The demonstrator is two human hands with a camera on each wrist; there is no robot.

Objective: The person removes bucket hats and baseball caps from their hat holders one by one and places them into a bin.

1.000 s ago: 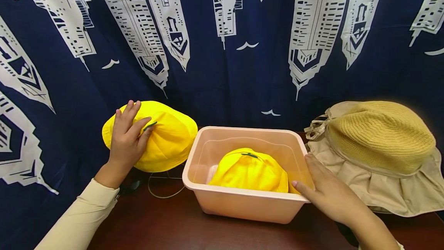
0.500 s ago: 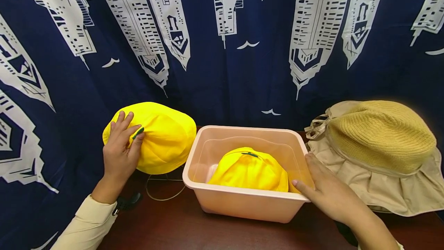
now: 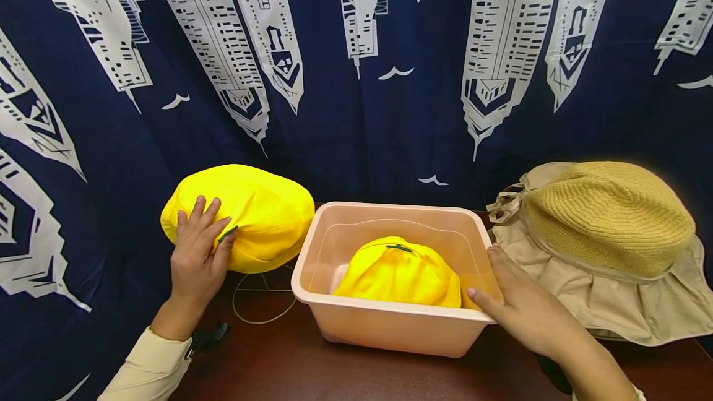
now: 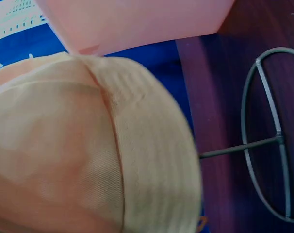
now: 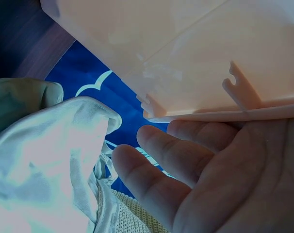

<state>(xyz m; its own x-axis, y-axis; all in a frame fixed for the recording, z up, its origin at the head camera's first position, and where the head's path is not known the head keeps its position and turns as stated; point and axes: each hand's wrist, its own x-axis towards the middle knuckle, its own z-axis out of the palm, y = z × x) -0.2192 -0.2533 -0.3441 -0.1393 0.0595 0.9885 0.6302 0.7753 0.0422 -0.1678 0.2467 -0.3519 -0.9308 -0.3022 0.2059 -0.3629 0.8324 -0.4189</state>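
A yellow fabric hat (image 3: 267, 203) with a green leaf tab (image 3: 228, 232) sits on a wire stand (image 3: 262, 311) at the left. My left hand (image 3: 195, 258) lies over its near side, pinching the crown at the tab between thumb and index, other fingers spread. In the left wrist view the hat's brim (image 4: 156, 141) fills much of the picture; no fingers show there. A second yellow hat (image 3: 401, 277) lies inside a pink plastic bin (image 3: 390, 327). My right hand (image 3: 529, 308) grips the bin's right rim, thumb inside and fingers along the outside.
At the right, a woven straw hat (image 3: 613, 221) is stacked on a beige hat (image 3: 601, 308) with a wide ruffled brim. A navy curtain (image 3: 356, 135) with white building prints hangs behind the dark wooden table (image 3: 278, 364).
My left hand has moved a little lower, and the green tab of the left hat has shifted down with it, the crown tilting towards me. The right hand and bin stay put.
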